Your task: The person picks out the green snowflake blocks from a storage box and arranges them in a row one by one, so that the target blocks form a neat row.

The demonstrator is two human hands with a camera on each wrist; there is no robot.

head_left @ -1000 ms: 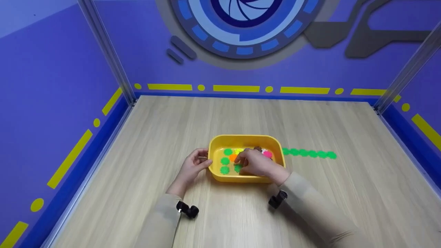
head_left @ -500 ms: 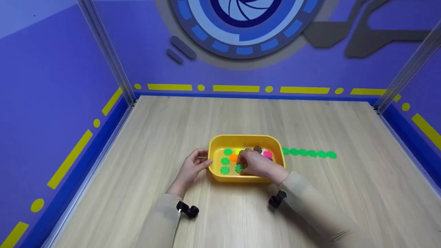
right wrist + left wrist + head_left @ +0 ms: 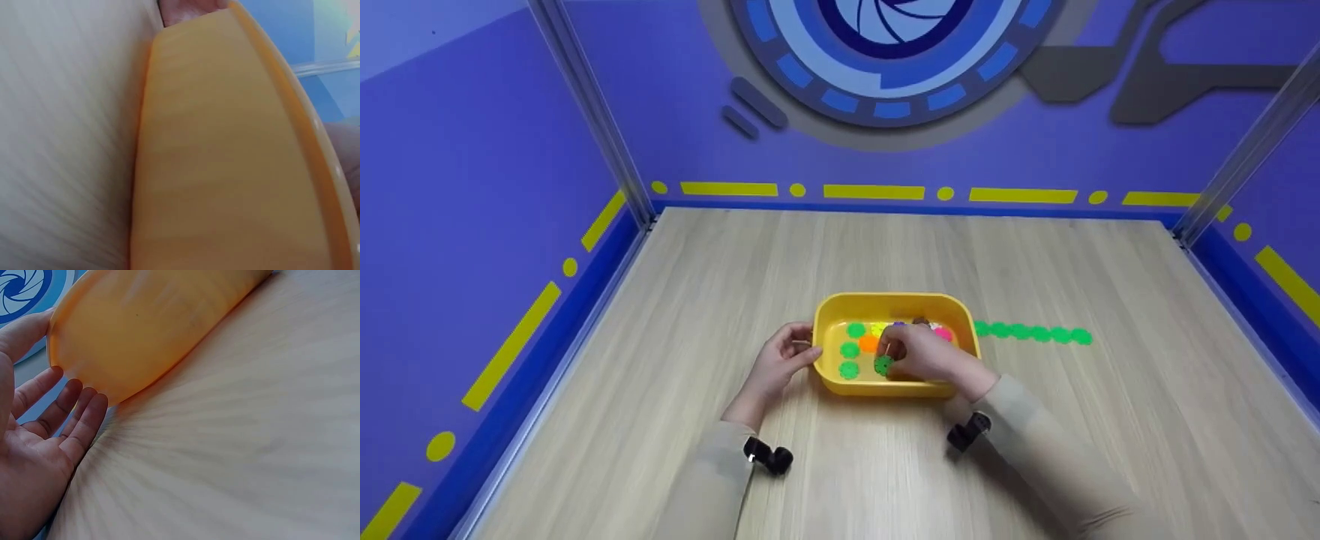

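A yellow plastic bin point(image 3: 896, 388) stands on the table with several notched discs in it. My left hand point(image 3: 774, 367) holds the bin's left end, thumb at the rim and fingertips against the outer wall, as the left wrist view shows. Inside the bin, my right hand point(image 3: 922, 354) pinches a green notched disc point(image 3: 883, 365), tilted up off the floor. To its left lie loose green discs point(image 3: 849, 349) in a column. An orange disc point(image 3: 868, 343), a yellow disc point(image 3: 878, 328) and a pink disc point(image 3: 943, 334) lie near the right hand, which hides other pieces.
A straight row of green discs point(image 3: 1040, 334) lies on the wooden table point(image 3: 750, 262), running right from the bin's right side. Blue-purple panels point(image 3: 660, 112) wall the table at the back and sides. In the right wrist view, the bin's outer wall point(image 3: 225, 146) fills the middle.
The right hand has raised the green disc slightly, tilted it and shifted it a little to the right. The left hand and the bin have stayed in place.
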